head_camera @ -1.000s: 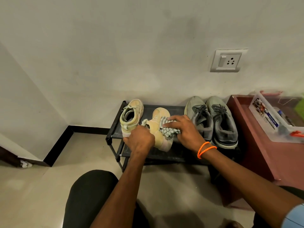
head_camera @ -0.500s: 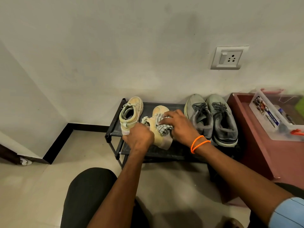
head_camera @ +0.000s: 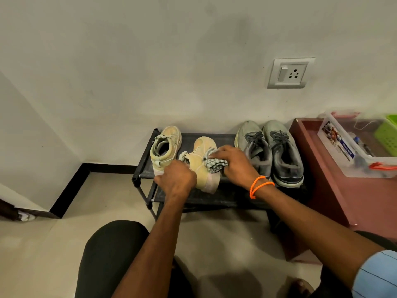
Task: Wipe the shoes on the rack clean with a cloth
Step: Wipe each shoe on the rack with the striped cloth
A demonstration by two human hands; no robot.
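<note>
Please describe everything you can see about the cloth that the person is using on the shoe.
The cloth is small, soft woven fabric, pale with grey-green checks, crumpled into folds. The right hand presses it against the right side of the tan high-top shoe, which stands on the black shoe rack while the left hand grips its heel end. Most of it is hidden under the fingers.
</note>
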